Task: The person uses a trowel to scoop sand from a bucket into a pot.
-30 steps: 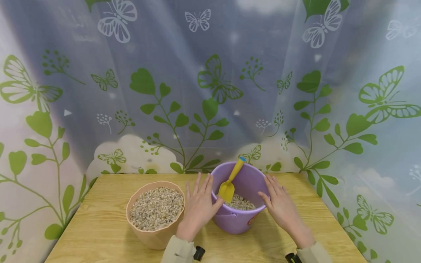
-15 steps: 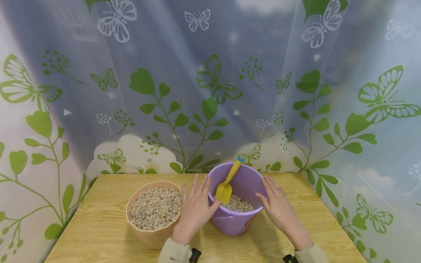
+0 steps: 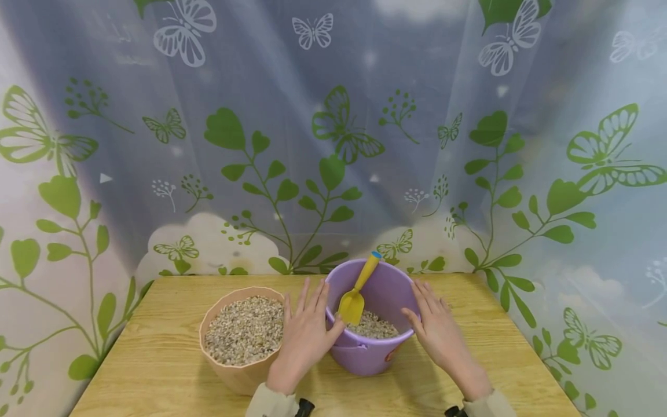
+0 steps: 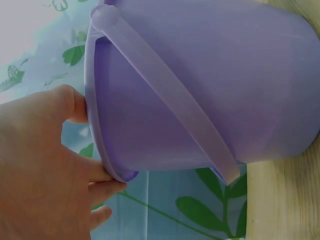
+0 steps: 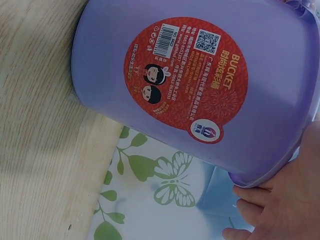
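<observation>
A purple bucket (image 3: pixel 362 360) stands on the table between both hands. Inside it lie small mixed pebbles (image 3: pixel 376 325), and a yellow toy shovel (image 3: pixel 352 306) leans with its blue-tipped handle above the far rim. My left hand (image 3: pixel 302 341) touches the left side of the rim, fingers straight, thumb at the near edge. On the opposite side, my right hand (image 3: pixel 443 337) lays its extended fingers against the rim. In the left wrist view, the bucket's handle (image 4: pixel 170 95) hangs down along its side. A red label (image 5: pixel 185 80) shows on the bucket in the right wrist view.
Left of the bucket, a peach ribbed pot (image 3: pixel 237 376) is filled with similar pebbles, close beside my left hand. Everything stands on a wooden table (image 3: pixel 151 336), whose back edge meets a butterfly-and-leaf patterned curtain (image 3: pixel 333 191).
The bucket, with the shovel in it, has slid a little to the left, nearer the peach pot. Both hands have moved left along with it, staying at its rim.
</observation>
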Tool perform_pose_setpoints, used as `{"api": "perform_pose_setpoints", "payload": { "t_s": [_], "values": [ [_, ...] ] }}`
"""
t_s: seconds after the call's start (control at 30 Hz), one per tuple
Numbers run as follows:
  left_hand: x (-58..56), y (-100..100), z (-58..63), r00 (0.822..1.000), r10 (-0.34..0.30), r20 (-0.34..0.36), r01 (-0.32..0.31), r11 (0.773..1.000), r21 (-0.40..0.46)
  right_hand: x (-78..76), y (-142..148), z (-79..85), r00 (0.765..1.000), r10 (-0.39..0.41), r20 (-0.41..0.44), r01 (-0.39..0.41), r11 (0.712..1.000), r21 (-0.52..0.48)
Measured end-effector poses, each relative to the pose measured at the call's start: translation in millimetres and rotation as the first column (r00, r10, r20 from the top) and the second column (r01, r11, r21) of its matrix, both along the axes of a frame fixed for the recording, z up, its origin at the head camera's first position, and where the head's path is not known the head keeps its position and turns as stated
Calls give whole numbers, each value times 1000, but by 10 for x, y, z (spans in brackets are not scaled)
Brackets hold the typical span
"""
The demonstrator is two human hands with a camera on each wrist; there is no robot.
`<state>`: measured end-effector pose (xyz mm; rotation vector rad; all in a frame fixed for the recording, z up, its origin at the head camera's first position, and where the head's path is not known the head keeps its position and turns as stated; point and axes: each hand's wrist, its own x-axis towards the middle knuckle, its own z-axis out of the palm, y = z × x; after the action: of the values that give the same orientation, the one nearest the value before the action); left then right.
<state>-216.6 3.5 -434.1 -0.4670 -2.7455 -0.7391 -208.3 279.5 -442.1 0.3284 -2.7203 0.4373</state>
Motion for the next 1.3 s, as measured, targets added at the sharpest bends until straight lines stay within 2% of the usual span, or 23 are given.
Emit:
{"api": "perform_pose_setpoints", "payload": {
  "t_s": [0.67, 0.93, 1.3],
  "values": [
    [36, -66, -37, 999, 22, -35, -23, 1000, -11, 19, -52, -35, 1000, 15, 0, -15, 1000, 1],
    [58, -90, -38, 998, 21, -59, -22, 1000, -11, 31, -84, -23, 999, 25, -45, -25, 1000, 9],
    [75, -130, -67, 997, 30, -68, -31, 999, -7, 42, -114, -26, 1000, 18, -8, -18, 1000, 25]
  ]
}}
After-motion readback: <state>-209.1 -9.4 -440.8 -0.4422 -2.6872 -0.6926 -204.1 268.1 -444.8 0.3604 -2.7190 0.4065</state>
